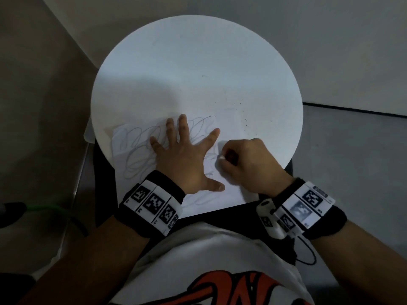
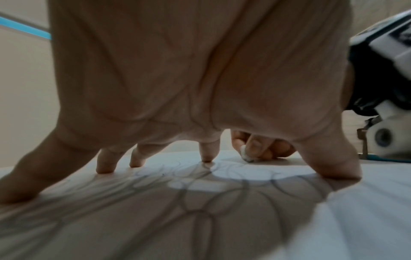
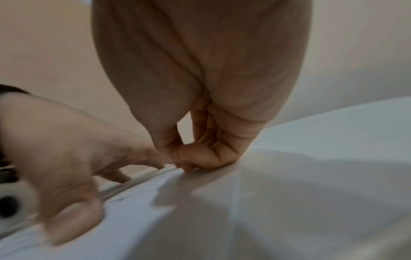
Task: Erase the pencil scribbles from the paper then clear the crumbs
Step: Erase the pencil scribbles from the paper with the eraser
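L hand (image 1: 182, 159) lies flat w/ fingers spread wide and straight, fingertips (image 2: 104, 168) pressing down on the paper (image 1: 222, 190); thumb points right, toward the other hand. It grips nothing, just pins the sheet. In the left wrist view the palm arches over the sheet, w/ tips and thumb touching it.

R hand (image 1: 248, 164) sits just beside it, fingers curled in tight, pinching a small white eraser (image 1: 221, 157) between thumb and fingertips. Eraser tip is down on the paper, right next to the L index finger; the left wrist view shows the eraser (image 2: 245, 155) touching the sheet, its bottom end greyish. Right wrist view shows the curled R hand (image 3: 200, 158) resting on the surface, eraser itself hidden there.

Paper lies at the near edge of a round white table (image 1: 198, 62), partly overhanging toward the person. Pencil scribbles (image 1: 136, 155), looping grey lines, cover the left and middle of the sheet, running under the L hand; the part near the R hand looks mostly blank. Small dark crumbs (image 1: 241, 106) are scattered on the tabletop beyond the R hand, apart from the paper.

Both wrists carry black bands w/ white marker tags (image 1: 152, 203).
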Demonstrator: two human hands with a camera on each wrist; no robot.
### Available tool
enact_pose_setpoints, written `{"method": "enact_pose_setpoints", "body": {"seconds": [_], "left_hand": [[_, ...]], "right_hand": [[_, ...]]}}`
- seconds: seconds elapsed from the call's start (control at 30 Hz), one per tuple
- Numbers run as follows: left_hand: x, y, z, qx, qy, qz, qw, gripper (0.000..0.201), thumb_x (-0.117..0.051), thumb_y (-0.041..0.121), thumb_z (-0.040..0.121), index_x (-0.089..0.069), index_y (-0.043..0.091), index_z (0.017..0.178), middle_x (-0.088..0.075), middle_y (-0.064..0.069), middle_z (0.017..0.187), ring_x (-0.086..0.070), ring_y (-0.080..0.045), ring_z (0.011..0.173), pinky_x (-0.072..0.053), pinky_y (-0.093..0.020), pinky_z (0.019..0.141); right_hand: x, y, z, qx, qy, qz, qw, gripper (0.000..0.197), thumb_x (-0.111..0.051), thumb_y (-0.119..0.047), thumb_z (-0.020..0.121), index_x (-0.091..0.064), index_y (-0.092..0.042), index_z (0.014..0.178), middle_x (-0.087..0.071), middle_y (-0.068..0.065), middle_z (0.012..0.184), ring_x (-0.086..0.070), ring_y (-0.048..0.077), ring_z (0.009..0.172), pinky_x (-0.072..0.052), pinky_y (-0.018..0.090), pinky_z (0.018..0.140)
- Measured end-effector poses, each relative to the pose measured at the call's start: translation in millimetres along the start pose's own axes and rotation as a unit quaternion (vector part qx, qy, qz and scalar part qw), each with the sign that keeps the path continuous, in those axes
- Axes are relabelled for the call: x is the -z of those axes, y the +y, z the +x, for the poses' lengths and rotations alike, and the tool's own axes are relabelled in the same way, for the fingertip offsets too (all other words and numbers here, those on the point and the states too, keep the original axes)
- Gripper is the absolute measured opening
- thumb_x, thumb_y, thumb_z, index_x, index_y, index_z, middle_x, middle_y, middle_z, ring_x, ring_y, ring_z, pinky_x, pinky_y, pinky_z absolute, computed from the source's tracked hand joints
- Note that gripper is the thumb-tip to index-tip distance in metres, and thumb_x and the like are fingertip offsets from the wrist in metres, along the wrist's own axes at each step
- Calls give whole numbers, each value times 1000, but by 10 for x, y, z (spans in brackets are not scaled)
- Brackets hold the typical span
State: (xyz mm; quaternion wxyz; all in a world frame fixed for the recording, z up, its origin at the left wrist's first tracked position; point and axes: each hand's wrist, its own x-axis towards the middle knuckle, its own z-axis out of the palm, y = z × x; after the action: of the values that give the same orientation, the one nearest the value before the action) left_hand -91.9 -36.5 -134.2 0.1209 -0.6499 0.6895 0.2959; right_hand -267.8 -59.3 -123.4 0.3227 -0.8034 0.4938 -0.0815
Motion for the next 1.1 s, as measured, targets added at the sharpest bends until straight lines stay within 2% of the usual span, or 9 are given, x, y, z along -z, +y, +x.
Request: {"method": "enact_pose_setpoints", "body": {"seconds": [0.13, 0.2, 0.3, 0.43, 0.5, 0.6, 0.67, 0.9, 1.1], "left_hand": [[6, -12, -7, -2, -1, -3, 1000, 130, -66, 91, 55, 16, 59, 149, 39, -16, 157, 31, -46, 145, -1, -82, 107], [12, -19, -7, -5, 3, -13, 1000, 131, -67, 90, 55, 18, 58, 149, 37, -15, 158, 30, -47, 146, -1, -81, 108], [70, -52, -37, -5, 12, -24, 1000, 132, -69, 88, 57, 18, 54, 151, 35, -14, 159, 28, -47, 146, -3, -77, 112], [163, -145, -127, -18, 60, -48, 997, 122, -73, 77, 66, 1, 46, 158, 15, -15, 165, 14, -43, 151, -1, -66, 120], [206, -166, -170, -79, 118, -119, 983, 105, -75, 72, 69, -29, 36, 156, -25, -15, 160, -23, -35, 148, -23, -59, 120], [251, -96, -210, -173, 180, -246, 936, 69, -67, 69, 73, -65, 27, 126, -66, 4, 112, -62, -14, 103, -53, -39, 87], [273, -13, -201, -210, 205, -247, 923, 50, -66, 67, 78, -68, 23, 104, -63, 10, 88, -60, -9, 79, -53, -34, 70], [252, -33, -101, -250, 187, -208, 927, 42, -61, 52, 91, -52, 16, 73, -47, 8, 57, -48, -16, 56, -47, -42, 56], [355, -157, -161, -295, 181, -195, 918, 41, -69, 40, 91, -44, 23, 64, -42, 12, 51, -43, -8, 49, -37, -23, 51]], "right_hand": [[224, 71, 29, -95, -8, 199, 975, 12, -70, -21, 92, -70, -16, 81, -69, 1, 67, -66, 13, 63, -51, 27, 63], [258, 5, -41, -132, -45, 426, 894, 6, -69, -11, 92, -72, -7, 90, -72, 12, 79, -70, 26, 73, -55, 31, 67], [248, -8, -86, -178, -71, 614, 766, 10, -63, -6, 87, -69, -1, 93, -71, 16, 85, -69, 19, 72, -58, 23, 68], [232, 45, -111, -209, -72, 689, 690, 15, -58, -2, 87, -73, -3, 87, -70, 16, 84, -69, 17, 68, -59, 22, 64], [231, 61, -115, -208, -71, 692, 687, 18, -58, -3, 88, -76, -5, 84, -69, 14, 82, -68, 16, 66, -57, 21, 60], [216, 80, -101, -201, -88, 700, 680, 19, -58, -6, 91, -75, -6, 85, -67, 11, 81, -64, 17, 69, -55, 21, 68], [198, 82, -96, -194, -112, 715, 662, 17, -57, -6, 94, -72, -4, 87, -62, 12, 82, -57, 16, 72, -50, 25, 80], [155, 20, -67, -211, -150, 688, 678, 26, -52, 0, 91, -57, 9, 115, -52, 10, 76, -48, 12, 63, -45, 18, 53], [315, -17, 139, -118, -270, 541, 788, 16, -60, -6, 94, -72, -7, 84, -58, 10, 78, -51, 13, 66, -44, 18, 56]]}}
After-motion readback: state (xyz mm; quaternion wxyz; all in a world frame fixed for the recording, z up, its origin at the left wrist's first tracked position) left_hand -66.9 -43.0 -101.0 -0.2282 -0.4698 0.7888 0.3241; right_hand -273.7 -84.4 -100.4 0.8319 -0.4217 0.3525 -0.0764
